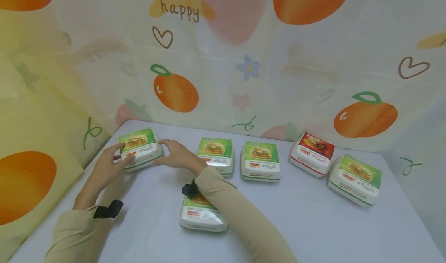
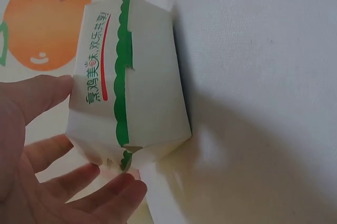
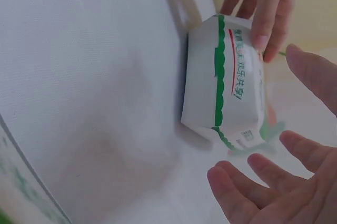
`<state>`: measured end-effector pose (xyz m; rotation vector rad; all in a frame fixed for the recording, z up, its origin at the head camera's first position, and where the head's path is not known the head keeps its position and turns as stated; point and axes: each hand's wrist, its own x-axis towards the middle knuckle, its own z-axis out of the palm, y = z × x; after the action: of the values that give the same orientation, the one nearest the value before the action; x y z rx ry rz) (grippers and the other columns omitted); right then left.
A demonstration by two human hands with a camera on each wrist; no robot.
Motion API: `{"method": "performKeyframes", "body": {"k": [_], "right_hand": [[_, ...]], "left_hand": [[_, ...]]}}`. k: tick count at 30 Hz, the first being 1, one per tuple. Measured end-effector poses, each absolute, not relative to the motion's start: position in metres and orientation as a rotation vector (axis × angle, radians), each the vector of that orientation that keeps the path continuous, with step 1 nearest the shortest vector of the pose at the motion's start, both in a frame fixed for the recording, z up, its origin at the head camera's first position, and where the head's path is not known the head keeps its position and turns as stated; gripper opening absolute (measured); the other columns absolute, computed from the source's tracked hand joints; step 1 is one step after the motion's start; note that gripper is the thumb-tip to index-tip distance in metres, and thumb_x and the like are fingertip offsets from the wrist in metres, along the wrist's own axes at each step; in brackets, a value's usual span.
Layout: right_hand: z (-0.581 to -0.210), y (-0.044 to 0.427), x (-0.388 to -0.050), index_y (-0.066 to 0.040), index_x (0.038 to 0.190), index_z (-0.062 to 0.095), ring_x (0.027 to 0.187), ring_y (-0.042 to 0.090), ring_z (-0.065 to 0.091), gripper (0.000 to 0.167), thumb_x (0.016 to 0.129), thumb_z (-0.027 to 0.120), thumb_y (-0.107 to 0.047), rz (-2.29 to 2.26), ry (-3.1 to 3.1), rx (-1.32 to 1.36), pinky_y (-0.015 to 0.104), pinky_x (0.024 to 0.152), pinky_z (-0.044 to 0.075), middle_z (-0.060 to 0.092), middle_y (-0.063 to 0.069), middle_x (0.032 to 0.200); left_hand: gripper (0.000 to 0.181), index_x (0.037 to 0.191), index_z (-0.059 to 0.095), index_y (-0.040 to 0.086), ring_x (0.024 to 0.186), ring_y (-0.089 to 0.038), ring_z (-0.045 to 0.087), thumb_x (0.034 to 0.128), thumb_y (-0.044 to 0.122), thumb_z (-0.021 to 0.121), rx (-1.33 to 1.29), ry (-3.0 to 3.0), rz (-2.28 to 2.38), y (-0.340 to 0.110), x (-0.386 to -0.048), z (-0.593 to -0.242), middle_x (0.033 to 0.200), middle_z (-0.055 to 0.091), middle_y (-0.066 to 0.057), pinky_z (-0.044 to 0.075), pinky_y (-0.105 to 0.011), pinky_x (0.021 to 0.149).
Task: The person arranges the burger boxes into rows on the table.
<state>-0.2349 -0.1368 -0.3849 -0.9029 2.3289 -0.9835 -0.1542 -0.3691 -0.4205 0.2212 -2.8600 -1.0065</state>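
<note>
A green-and-white paper burger box (image 1: 140, 148) sits at the back left of the table, its lid closed. At its left side is my left hand (image 1: 108, 166); in the left wrist view the thumb (image 2: 39, 95) touches the lid's edge and the other fingers spread loosely beside the box's side. My right hand (image 1: 179, 154) is to the right of the same box. In the right wrist view its fingers (image 3: 263, 179) are spread and apart from the box (image 3: 202, 81), with nothing held.
Two green burger boxes (image 1: 260, 161) (image 1: 223, 160) stand at the back middle. A red-topped box (image 1: 312, 154) and another green one (image 1: 355, 179) touch or nearly touch at the right. One more box (image 1: 203, 218) lies under my right forearm. A patterned cloth (image 1: 216, 61) hangs behind the white table (image 1: 306, 224).
</note>
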Motion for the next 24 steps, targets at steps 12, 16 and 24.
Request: {"method": "performKeyframes", "body": {"k": [12,16,24], "right_hand": [[-0.388,-0.144,-0.235,-0.007,0.139,0.051,0.122,0.017,0.055,0.059,0.088,0.075,-0.024,-0.976,2.162,-1.021,0.023,0.103,0.045,0.06,0.007,0.134],[-0.388,-0.144,-0.233,-0.009,0.139,0.05,0.121,0.013,0.053,0.061,0.088,0.075,-0.029,-0.925,2.172,-0.987,0.023,0.103,0.045,0.058,0.003,0.134],[-0.385,-0.145,-0.239,-0.003,0.127,0.059,0.097,0.012,0.056,0.05,0.085,0.079,-0.019,-0.968,2.22,-1.134,0.011,0.081,0.043,0.065,0.008,0.116]], "left_hand": [[0.075,0.152,0.026,-0.004,0.123,-0.061,0.047,0.0989,0.038,0.059,0.223,-2.9,-1.076,-0.366,-0.148,-0.417,0.153,0.026,-0.038,0.05,-0.063,0.094],[0.078,0.152,0.025,-0.006,0.122,-0.061,0.048,0.0987,0.04,0.059,0.227,-2.912,-1.077,-0.364,-0.148,-0.417,0.153,0.025,-0.039,0.052,-0.061,0.093],[0.089,0.154,0.024,-0.004,0.124,-0.059,0.048,0.0916,0.04,0.07,0.255,-2.881,-1.095,-0.359,-0.144,-0.41,0.153,0.025,-0.038,0.055,-0.05,0.089]]}}
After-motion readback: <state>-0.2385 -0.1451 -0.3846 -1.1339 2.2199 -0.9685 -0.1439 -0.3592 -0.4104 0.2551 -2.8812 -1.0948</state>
